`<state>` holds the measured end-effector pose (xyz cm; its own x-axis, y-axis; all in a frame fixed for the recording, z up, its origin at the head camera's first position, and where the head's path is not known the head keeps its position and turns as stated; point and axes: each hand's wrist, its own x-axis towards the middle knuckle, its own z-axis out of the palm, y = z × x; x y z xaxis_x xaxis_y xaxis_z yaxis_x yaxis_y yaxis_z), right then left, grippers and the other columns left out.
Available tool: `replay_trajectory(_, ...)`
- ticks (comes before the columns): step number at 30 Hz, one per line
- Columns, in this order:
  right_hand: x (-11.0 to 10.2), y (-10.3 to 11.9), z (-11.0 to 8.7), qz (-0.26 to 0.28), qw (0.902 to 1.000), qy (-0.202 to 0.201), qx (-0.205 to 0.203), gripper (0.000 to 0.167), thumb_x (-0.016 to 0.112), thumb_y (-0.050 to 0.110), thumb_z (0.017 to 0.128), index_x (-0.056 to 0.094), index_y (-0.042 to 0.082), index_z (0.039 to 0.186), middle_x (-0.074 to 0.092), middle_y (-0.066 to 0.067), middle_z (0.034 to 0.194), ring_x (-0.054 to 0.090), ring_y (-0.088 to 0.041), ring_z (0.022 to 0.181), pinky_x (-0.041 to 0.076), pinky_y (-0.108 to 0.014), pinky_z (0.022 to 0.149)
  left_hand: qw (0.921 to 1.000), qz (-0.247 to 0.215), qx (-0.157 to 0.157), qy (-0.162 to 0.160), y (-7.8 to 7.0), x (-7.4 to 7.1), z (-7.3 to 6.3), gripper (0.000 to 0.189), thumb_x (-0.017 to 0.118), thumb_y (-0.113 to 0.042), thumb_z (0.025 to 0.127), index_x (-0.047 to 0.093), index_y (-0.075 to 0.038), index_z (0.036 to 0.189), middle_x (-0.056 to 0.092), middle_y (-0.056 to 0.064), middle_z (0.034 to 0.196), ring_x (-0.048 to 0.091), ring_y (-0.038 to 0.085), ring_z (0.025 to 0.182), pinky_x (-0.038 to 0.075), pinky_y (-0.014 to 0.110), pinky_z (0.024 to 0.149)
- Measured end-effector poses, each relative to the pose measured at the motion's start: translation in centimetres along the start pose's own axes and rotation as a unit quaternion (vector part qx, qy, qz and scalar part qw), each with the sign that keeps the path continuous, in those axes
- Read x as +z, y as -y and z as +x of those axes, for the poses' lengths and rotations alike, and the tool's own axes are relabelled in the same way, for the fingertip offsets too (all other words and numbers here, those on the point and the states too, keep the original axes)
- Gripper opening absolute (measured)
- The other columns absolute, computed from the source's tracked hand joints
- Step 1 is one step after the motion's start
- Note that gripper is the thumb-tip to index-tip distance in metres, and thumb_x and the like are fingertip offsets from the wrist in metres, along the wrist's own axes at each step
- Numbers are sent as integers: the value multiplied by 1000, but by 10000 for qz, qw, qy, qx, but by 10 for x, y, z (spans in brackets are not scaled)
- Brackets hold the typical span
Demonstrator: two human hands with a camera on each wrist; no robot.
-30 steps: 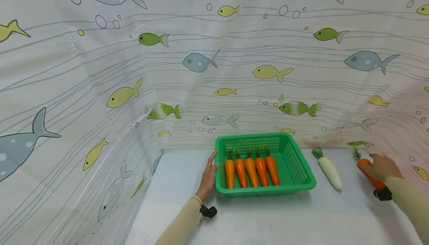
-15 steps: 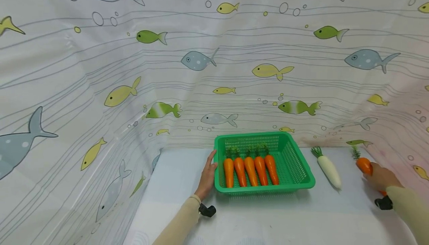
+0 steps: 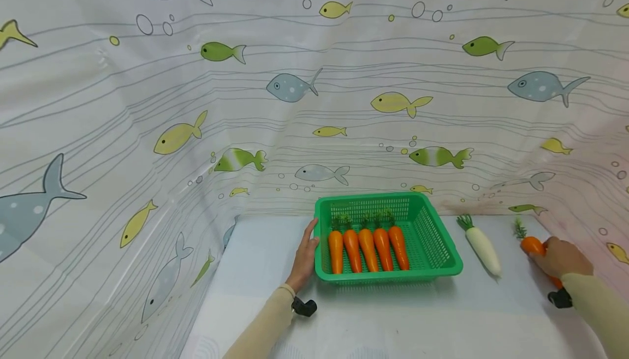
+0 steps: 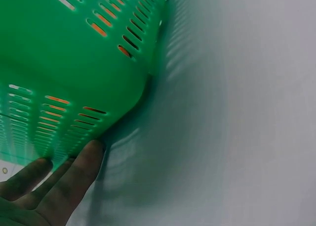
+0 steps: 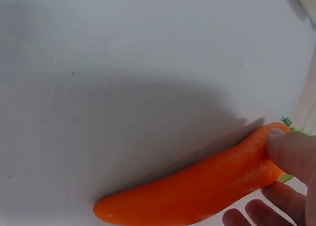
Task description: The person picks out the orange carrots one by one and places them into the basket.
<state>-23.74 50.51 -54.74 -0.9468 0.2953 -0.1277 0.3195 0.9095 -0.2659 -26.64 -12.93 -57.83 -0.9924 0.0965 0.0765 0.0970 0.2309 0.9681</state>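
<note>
My left hand (image 3: 304, 258) rests against the left wall of a green plastic basket (image 3: 321, 239); in the left wrist view its extended fingers (image 4: 74, 184) touch the slotted side. Several orange carrots (image 3: 367, 250) with leafy green tops lie side by side in that basket. At the far right, my right hand (image 3: 565, 258) grips a single carrot (image 5: 192, 189) near its leafy end. The thumb (image 5: 291, 149) presses on top in the right wrist view, with other fingers curled along the far side. A white radish (image 3: 484, 251) lies between the basket and this carrot.
A white table surface (image 3: 373, 321) carries everything. Behind and at both sides hangs a fish-printed sheet (image 3: 275, 130), which meets the table's back edge just past the radish leaves. The basket's right part shows bare green mesh (image 3: 421, 244).
My right hand has settled round the carrot, which has shifted slightly under it. My left hand keeps its place at the basket, and the radish has not moved.
</note>
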Motion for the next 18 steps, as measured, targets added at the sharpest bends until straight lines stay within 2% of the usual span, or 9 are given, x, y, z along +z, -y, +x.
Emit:
replay_trajectory(4,-2,2,-4,-45,9999,-124,48,68,77,27,92,46,-26,122,60,-35,91,53,-36,71,50,-43,61,10000,-33,20,1,-1,0,2,55,32,-29,114,26,-47,166,21,0,178,20,34,164,16,68,129)
replay_trajectory(8,0,2,-2,-123,9997,-194,-69,72,77,26,91,42,-24,129,57,-45,108,56,-42,78,56,-55,72,10000,30,37,-5,0,0,3,55,31,-28,115,26,-46,167,21,1,178,21,36,164,18,70,128)
replay_trajectory(12,3,-2,-1,-86,9996,-3,-276,75,77,26,92,40,-19,139,53,-49,120,57,-50,87,53,-63,79,10000,73,36,-15,0,0,2,55,31,-28,114,26,-45,167,21,2,178,21,37,164,18,71,127)
replay_trajectory(18,6,-2,0,-198,9993,237,-218,75,75,25,94,38,-15,146,51,-50,123,56,-47,83,53,-57,76,10000,78,-9,-36,0,0,0,55,31,-30,114,26,-46,166,21,1,178,21,36,164,18,71,127)
